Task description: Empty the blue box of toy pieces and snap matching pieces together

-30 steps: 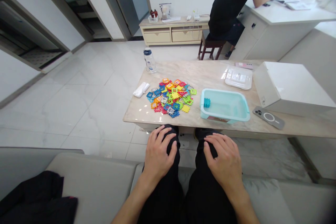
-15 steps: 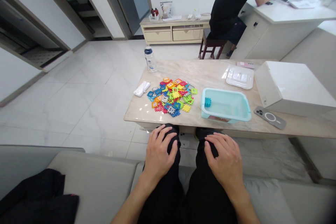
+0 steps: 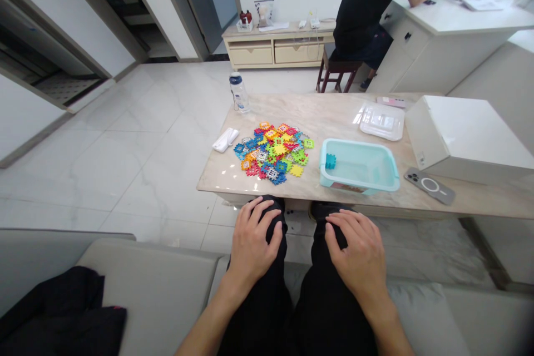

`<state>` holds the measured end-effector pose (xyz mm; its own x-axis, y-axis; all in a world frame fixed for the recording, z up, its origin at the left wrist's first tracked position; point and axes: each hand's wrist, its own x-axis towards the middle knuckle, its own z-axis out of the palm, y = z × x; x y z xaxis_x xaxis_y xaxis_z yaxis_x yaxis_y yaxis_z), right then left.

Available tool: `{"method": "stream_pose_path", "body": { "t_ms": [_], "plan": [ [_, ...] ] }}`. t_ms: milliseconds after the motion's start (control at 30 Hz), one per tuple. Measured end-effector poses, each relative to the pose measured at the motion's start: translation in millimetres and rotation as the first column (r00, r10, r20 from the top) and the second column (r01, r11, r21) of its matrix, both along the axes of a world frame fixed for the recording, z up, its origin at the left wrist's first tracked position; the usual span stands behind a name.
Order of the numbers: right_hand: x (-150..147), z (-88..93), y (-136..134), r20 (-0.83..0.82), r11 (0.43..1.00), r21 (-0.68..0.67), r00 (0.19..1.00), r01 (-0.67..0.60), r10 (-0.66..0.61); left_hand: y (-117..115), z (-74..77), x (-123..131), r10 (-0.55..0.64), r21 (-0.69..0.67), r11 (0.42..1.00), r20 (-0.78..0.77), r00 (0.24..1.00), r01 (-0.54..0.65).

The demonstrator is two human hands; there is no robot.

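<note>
My left hand (image 3: pixel 255 242) rests on my left knee, fingers spread and holding nothing. On the other knee lies my right hand (image 3: pixel 357 247), also open, its thumb apart from the fingers. Beyond my knees stands a marble-topped table (image 3: pixel 304 114). A heap of colourful interlocking plastic tiles (image 3: pixel 273 150) lies on it, ahead of my left hand. Past my right hand is a light-blue plastic bin (image 3: pixel 365 186), with a teal piece (image 3: pixel 330 162) inside at its left end.
A water bottle (image 3: pixel 238 93) and a white folded item (image 3: pixel 226 139) are at the table's left. A clear lid (image 3: pixel 381 121), a white box (image 3: pixel 471 128) and a phone (image 3: pixel 429 185) lie right. A person in black (image 3: pixel 371 5) sits beyond, at a white desk.
Both my hands stay where they were on my knees. The view has shifted very slightly, and the tiles and bin are unmoved.
</note>
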<state>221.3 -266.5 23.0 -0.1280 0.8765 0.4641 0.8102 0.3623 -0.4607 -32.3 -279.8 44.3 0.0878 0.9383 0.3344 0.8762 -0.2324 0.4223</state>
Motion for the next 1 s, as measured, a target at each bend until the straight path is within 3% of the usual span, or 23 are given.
{"method": "stream_pose_path", "body": {
  "t_ms": [300,500,633,700,833,900,1000],
  "plan": [
    [-8.1,-3.0,-2.7,-0.053,0.997,-0.021,0.996,-0.068,0.067,3.1,0.6,1.2,0.002,0.011,1.0,0.0,1.0,-0.002],
    [-44.9,-3.1,3.7,0.03,0.974,-0.194,0.992,-0.115,0.123,3.2,-2.9,-0.1,-0.024,0.033,0.999,-0.02,1.0,0.025],
    [-44.4,-10.5,38.0,-0.041,0.954,-0.277,0.993,-0.116,0.109,2.1,-9.2,-14.2,-0.039,0.086,0.995,-0.023,0.999,0.041],
    [-30.1,-14.7,61.8,-0.059,0.967,-0.233,0.994,-0.099,0.088,3.0,-13.0,-23.7,-0.055,0.108,0.993,-0.022,0.998,0.057],
    [7.9,-19.7,107.6,0.152,0.983,-0.087,0.978,0.161,-0.146,6.5,-20.0,-40.1,-0.068,0.155,0.986,-0.009,0.998,0.069],
    [23.6,-22.1,124.8,0.283,0.973,-0.124,0.947,0.193,-0.151,8.0,-22.3,-45.5,-0.066,0.167,0.984,0.01,0.998,0.064],
    [38.0,-28.3,138.8,0.445,0.932,-0.284,0.892,0.226,-0.08,7.6,-24.8,-50.1,-0.073,0.173,0.983,0.044,0.996,0.065]
  ]
}}
